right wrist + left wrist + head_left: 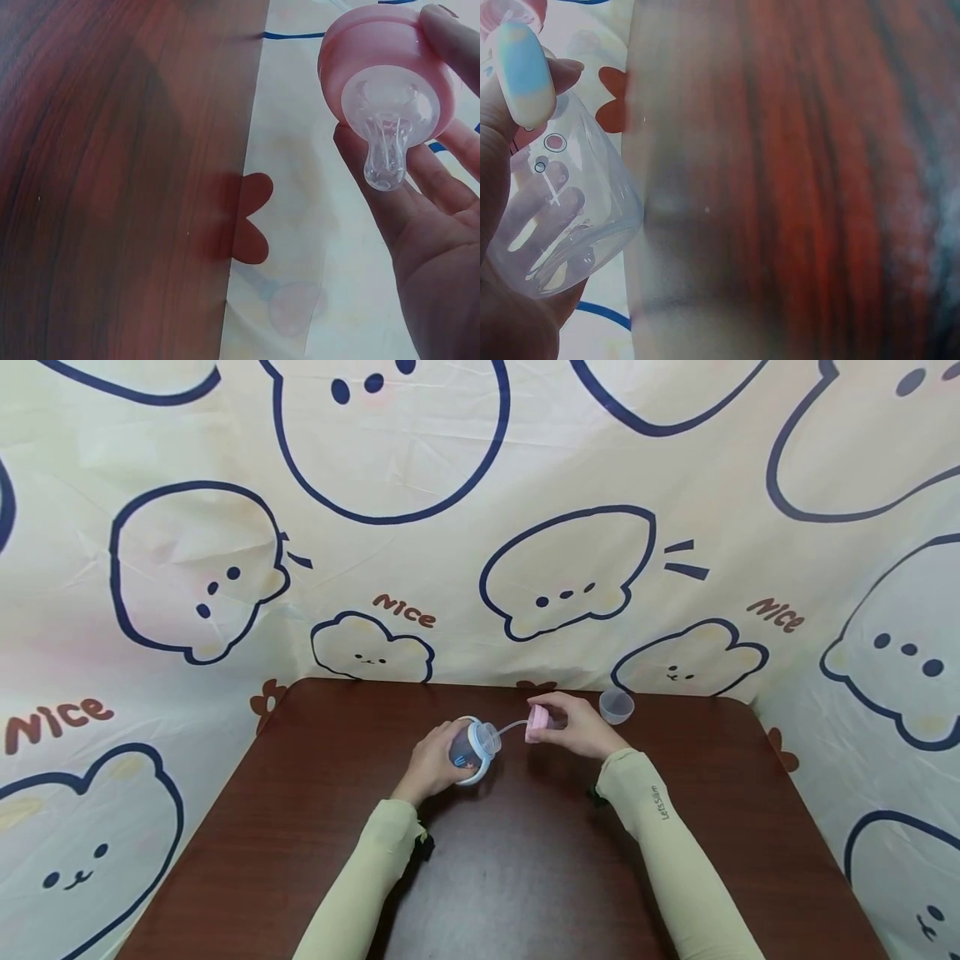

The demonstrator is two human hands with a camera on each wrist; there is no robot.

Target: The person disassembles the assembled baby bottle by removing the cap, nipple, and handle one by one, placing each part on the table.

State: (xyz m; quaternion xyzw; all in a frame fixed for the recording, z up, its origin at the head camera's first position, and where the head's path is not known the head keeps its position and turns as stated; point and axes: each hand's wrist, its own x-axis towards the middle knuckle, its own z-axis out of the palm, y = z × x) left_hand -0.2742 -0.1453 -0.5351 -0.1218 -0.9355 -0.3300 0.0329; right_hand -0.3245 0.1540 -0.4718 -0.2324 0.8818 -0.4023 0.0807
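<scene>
My left hand (429, 768) grips a clear baby bottle (604, 217) with light-blue handles (474, 778). The bottle is tilted, its uncovered mouth (490, 739) facing right. In the left wrist view, fingers show through the transparent wall. Across from it, my right hand (588, 731) holds a pink bottle collar (375, 52) between thumb and fingers. A clear nipple (386, 154) points out of the collar toward the right palm. From the collar's other side a thin straw (513, 725) runs to the bottle mouth; how far it reaches inside is unclear.
A translucent cup-shaped cap (617, 707) stands near the back edge of the dark brown table (525, 877), just beyond the right hand. Cartoon-printed cloth (420, 568) hangs behind the table and along both sides.
</scene>
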